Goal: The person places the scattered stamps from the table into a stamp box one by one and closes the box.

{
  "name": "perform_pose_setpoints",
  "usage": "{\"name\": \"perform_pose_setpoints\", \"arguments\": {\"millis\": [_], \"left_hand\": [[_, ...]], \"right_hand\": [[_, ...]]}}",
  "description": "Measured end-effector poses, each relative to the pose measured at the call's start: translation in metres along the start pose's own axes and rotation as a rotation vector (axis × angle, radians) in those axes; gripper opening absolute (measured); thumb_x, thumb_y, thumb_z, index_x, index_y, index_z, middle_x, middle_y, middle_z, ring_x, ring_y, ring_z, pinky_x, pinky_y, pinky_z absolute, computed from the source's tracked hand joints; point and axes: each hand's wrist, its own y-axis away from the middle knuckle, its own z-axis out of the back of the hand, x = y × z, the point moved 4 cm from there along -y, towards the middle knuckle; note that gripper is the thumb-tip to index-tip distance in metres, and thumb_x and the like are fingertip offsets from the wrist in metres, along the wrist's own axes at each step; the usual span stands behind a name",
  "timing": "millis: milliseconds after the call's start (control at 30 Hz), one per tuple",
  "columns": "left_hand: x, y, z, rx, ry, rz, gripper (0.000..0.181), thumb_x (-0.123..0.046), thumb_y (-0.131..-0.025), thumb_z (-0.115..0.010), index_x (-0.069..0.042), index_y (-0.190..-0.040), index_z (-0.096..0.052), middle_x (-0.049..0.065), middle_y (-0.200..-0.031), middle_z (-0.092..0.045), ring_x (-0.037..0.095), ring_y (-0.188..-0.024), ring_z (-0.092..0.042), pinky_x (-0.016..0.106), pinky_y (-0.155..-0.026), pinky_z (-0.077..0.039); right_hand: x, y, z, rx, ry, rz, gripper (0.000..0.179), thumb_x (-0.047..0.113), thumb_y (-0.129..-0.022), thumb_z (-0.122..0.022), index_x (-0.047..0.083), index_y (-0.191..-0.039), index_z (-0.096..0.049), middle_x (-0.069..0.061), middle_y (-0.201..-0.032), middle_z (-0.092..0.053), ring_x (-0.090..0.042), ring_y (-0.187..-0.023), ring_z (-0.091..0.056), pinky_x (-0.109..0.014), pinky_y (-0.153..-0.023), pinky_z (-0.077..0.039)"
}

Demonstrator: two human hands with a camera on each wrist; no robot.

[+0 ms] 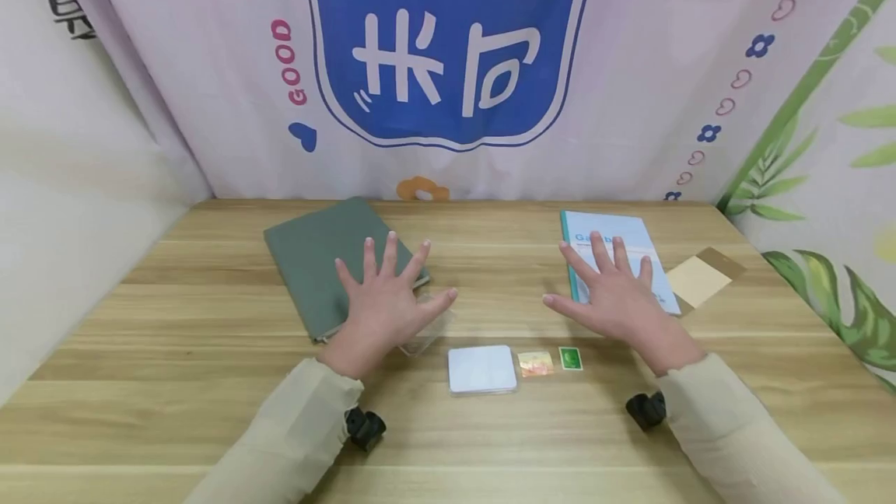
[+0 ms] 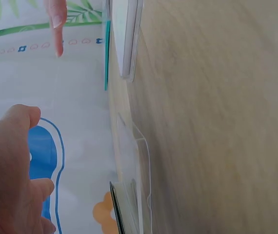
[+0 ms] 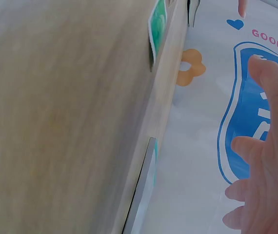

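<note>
Both hands are held above the table with fingers spread, holding nothing. In the head view the left hand (image 1: 383,306) overlaps a dark green hardcover book (image 1: 308,255) and a clear plastic lid (image 1: 423,333), which the hand partly hides. My right hand (image 1: 619,302) overlaps the lower part of a light blue notebook (image 1: 623,232). Between and nearer than the hands lie a clear case with a white stack (image 1: 481,369), a small shiny orange-gold sticker (image 1: 535,364) and a green stamp-like piece (image 1: 570,358). The left wrist view shows the lid (image 2: 141,165) edge-on, close to the book.
Right of the notebook lies a brown and cream paper envelope (image 1: 700,280). A wood-grain table (image 1: 210,411) carries everything. Behind it hangs a printed curtain (image 1: 238,138), with more cloth at both sides. Black camera mounts (image 1: 365,428) are on the wrists.
</note>
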Motion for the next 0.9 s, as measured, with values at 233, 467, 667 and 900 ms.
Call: {"name": "perform_pose_setpoints", "arguments": {"millis": [233, 467, 667, 900], "left_hand": [[-0.001, 0.001, 0.002, -0.010, 0.007, -0.011, 0.082, -0.077, -0.080, -0.034, -0.035, -0.148, -0.015, 0.013, -0.155, 0.001, 0.042, -0.139, 0.008, 0.072, -0.098, 0.011], [-0.003, 0.007, 0.007, -0.057, 0.076, -0.097, 0.078, -0.069, -0.084, -0.039, -0.031, -0.148, -0.018, 0.016, -0.155, -0.005, 0.040, -0.140, 0.001, 0.069, -0.103, 0.003], [-0.009, 0.022, 0.005, -0.056, 0.217, -0.260, 0.074, -0.054, -0.088, -0.050, -0.019, -0.147, -0.025, 0.018, -0.152, -0.019, 0.039, -0.139, -0.014, 0.060, -0.108, -0.016], [-0.011, 0.039, 0.001, -0.055, 0.383, -0.412, 0.066, -0.037, -0.086, -0.064, -0.009, -0.140, -0.039, 0.017, -0.143, -0.038, 0.034, -0.132, -0.034, 0.053, -0.103, -0.034]], "right_hand": [[0.002, 0.000, 0.001, -0.002, -0.006, 0.013, 0.090, 0.077, -0.080, -0.034, 0.025, -0.150, -0.014, -0.022, -0.153, 0.003, -0.046, -0.138, 0.007, -0.073, -0.099, 0.005], [0.007, 0.007, 0.015, -0.036, -0.053, 0.086, 0.080, 0.066, -0.088, -0.036, 0.016, -0.148, -0.022, -0.027, -0.150, -0.013, -0.047, -0.137, -0.010, -0.069, -0.103, -0.011], [0.010, 0.018, 0.022, -0.019, -0.125, 0.172, 0.072, 0.055, -0.092, -0.041, 0.005, -0.143, -0.032, -0.027, -0.143, -0.032, -0.044, -0.131, -0.030, -0.059, -0.103, -0.029], [0.013, 0.030, 0.019, 0.025, -0.197, 0.294, 0.064, 0.044, -0.091, -0.052, 0.001, -0.137, -0.042, -0.020, -0.135, -0.047, -0.039, -0.125, -0.043, -0.053, -0.100, -0.036]]}}
